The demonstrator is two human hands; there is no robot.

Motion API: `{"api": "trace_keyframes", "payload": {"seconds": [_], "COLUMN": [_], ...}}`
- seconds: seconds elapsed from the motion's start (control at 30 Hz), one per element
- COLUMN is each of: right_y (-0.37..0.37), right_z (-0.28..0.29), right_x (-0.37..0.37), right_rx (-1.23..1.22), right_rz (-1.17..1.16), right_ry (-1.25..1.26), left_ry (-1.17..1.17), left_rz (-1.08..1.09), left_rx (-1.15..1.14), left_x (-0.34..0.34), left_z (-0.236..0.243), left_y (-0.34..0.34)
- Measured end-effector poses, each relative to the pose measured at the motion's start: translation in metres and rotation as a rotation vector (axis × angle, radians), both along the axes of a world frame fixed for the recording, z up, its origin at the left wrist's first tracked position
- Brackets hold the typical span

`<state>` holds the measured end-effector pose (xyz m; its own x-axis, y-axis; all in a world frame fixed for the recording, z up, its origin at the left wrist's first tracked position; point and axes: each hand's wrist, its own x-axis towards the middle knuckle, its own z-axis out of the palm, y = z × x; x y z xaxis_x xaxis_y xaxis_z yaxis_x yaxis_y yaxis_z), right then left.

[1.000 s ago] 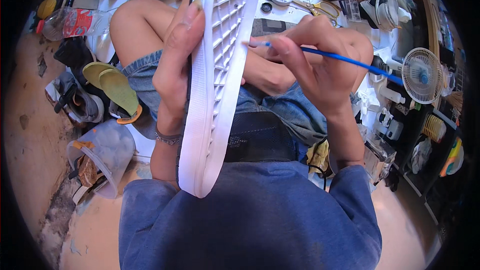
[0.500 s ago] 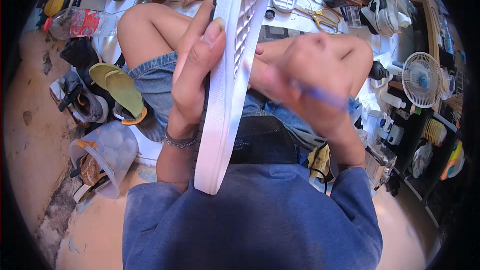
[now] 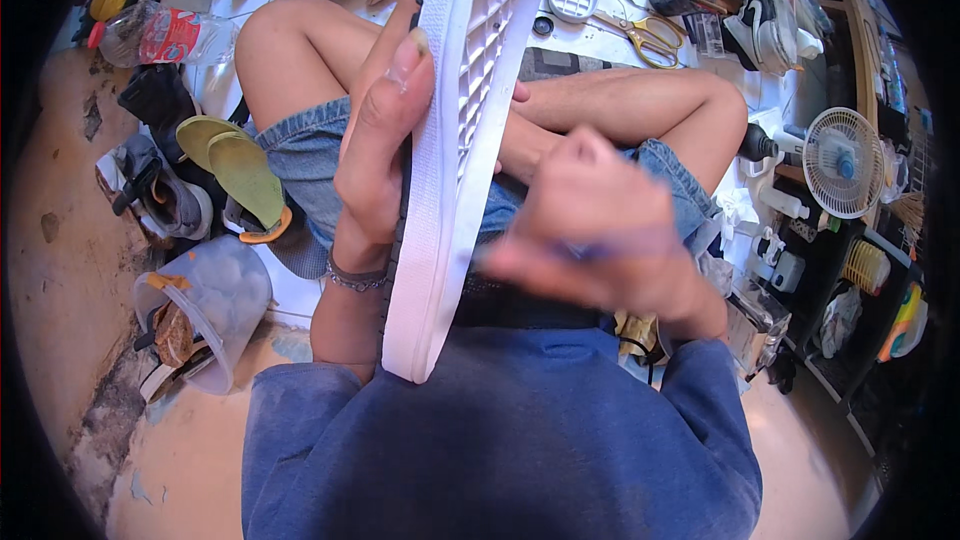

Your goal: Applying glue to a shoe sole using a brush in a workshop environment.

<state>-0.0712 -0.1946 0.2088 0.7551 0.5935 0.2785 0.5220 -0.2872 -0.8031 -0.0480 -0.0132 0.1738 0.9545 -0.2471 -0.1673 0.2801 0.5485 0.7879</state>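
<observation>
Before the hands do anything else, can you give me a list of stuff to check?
1. Left hand gripping the sole: ok.
2. Right hand holding the blue stick: ok, though both are blurry.
3. Stick's tip touching the sole: cannot tell, too blurry.
4. Scissors apart from both hands: ok.
5. Bottle wearing its red cap: ok.
</observation>
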Motion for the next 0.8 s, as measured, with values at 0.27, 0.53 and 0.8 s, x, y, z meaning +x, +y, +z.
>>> {"api": "trace_keyframes", "payload": {"seconds": [0.27, 0.53, 0.8], "right_y": [-0.003, 0.008, -0.026], "right_z": [-0.023, 0.003, 0.003], "right_x": [0.038, 0.0, 0.066], "right_rx": [0.232, -0.051, 0.604], "right_rz": [-0.363, 0.054, -0.481], "right_ry": [0.182, 0.053, 0.196], "left_ry": [-0.003, -0.02, 0.0], "left_rz": [0.01, 0.008, 0.116], "left_rx": [-0.002, 0.018, -0.245], "left_x": [-0.002, 0.007, -0.003], "left_z": [-0.005, -0.016, -0.033], "left_y": [0.005, 0.008, 0.07]}}
